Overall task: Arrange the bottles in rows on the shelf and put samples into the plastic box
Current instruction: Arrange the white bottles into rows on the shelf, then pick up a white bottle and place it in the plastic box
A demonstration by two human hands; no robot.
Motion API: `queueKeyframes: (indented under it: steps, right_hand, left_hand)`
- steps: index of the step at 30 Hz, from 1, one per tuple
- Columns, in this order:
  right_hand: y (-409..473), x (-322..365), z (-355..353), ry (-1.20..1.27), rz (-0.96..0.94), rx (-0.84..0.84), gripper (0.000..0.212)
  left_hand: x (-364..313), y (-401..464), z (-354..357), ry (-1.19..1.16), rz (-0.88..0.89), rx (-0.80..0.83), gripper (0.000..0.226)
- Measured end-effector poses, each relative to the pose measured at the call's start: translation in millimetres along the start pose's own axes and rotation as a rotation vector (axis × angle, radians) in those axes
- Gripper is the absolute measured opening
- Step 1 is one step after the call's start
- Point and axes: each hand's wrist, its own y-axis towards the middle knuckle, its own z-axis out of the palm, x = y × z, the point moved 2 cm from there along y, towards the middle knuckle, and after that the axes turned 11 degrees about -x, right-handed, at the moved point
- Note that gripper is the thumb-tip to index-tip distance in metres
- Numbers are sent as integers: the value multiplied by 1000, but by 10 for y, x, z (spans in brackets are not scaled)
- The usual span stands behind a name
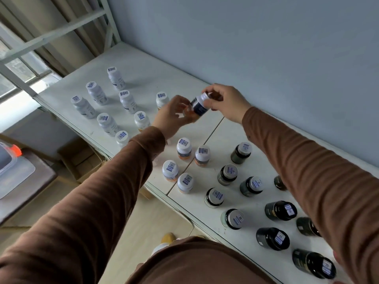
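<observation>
Both hands hold one tilted bottle (198,104) with a white cap, a dark blue label and an orange body, raised above the white shelf (141,64). My left hand (174,114) grips its lower end. My right hand (226,101) has its fingers around the cap. On the shelf stand several white-capped bottles: all-white ones (96,93) at the far left, orange-bodied ones (184,148) in the middle. Dark bottles with black lids (280,210) and grey-green ones (227,174) stand at the right. A clear plastic box (12,171) sits at the left edge on a lower table.
A pale blue wall (266,48) runs along the back of the shelf. The shelf's metal frame (61,31) rises at the far left before a window. Cardboard boxes (82,158) lie on the floor under the shelf. An orange cap (16,150) rests by the plastic box.
</observation>
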Motion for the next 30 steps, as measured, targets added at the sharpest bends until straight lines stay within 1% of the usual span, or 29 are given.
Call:
queueKeyframes:
  steps: [2, 4, 5, 6, 9, 12, 15, 18, 20, 22, 24, 27, 30]
  right_hand:
    - [-42, 146, -81, 186, 90, -4, 26]
    - [-91, 282, -119, 252, 132, -33, 27]
    - [-120, 344, -128, 252, 133, -49, 30]
    - [-152, 401, -124, 247, 126, -62, 35]
    - [-237, 527, -78, 256, 99, -73, 41]
    - [-324, 581, -24, 255, 79, -70, 43]
    - [-400, 578, 3, 228, 59, -63, 49]
    - [-465, 562, 11, 175, 39, -48, 50]
    - [-508, 574, 37, 178, 21, -18, 51]
    - [-552, 618, 118, 198, -7, 32, 51]
    - [-615, 715, 271, 177, -55, 96, 49]
    - [-731, 900, 601, 115, -133, 165, 50]
    - [-900, 1149, 994, 96, -185, 219, 42]
  left_hand:
    - [-108, -31, -68, -305, -98, 38, 33]
    - [-200, -79, -120, -535, -209, 89, 21]
    - [-236, -110, -126, -628, -287, 122, 22]
    - [-257, -140, -120, -703, -369, 152, 28]
    - [-279, -225, -90, -817, -564, 210, 44]
    - [-268, -320, -84, -838, -646, 247, 46]
    - [-278, -451, -101, -853, -634, 250, 48]
    - [-266, -595, -172, -883, -541, 165, 46]
    - [-221, -724, -272, -857, -461, 126, 42]
    - [-179, -887, -394, -765, -358, 115, 45]
    - [-150, -1082, -532, -636, -284, 46, 55]
    - [-96, -1392, -790, -474, -236, -132, 58]
    - [32, -1682, -1156, -348, -213, -220, 56]
